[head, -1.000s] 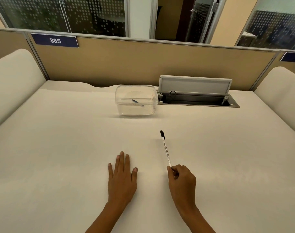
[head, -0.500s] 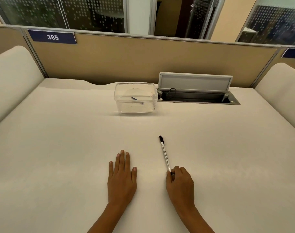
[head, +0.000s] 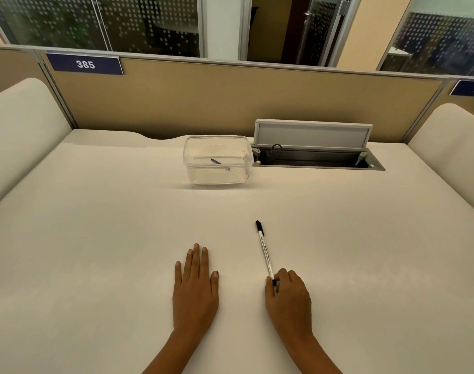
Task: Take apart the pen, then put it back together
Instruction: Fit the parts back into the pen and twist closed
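Pen (head: 265, 255) flat on desk (head: 95, 238).
Near end pinched by right hand (head: 290, 303); left hand (head: 195, 290) relaxed, flat, palm down.

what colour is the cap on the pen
The cap of the pen is black; the head view shows it best.

Hidden ends, cut edges, unreadable print

The near end of the pen (head: 264, 252) is covered by the curled fingers of the right hand (head: 290, 300), and the print along its barrel is too small to read. Both forearms run off the bottom edge. The sign (head: 470, 88) at far right is cut by the frame after "38". A thin dark stick (head: 216, 161) in the tub (head: 217, 179) is too small to identify. The floor of the well (head: 317, 160) lies in shadow.
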The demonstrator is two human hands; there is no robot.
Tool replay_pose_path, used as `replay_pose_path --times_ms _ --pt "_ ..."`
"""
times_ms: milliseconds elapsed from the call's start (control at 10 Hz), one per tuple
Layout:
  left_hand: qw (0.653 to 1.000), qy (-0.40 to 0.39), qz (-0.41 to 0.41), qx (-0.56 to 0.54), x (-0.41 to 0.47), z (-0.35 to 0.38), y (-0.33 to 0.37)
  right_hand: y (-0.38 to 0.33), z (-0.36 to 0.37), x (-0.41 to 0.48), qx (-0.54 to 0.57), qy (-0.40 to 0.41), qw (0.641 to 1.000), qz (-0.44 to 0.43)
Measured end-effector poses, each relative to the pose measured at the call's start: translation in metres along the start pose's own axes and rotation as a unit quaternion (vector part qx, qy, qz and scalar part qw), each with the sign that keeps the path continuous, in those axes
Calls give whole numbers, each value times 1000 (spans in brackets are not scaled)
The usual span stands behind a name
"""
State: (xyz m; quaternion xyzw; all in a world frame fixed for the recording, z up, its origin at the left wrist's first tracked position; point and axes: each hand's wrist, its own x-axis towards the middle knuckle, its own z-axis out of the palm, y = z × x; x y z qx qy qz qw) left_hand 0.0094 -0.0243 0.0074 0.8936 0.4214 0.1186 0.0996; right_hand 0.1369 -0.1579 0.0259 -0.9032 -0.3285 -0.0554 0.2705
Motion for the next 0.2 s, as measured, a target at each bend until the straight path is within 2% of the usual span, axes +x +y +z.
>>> replay_pose_path --times_ms 200 --pt "1000 24 4 -18 1 0 0 -6 -5 4 42 12 999 17"
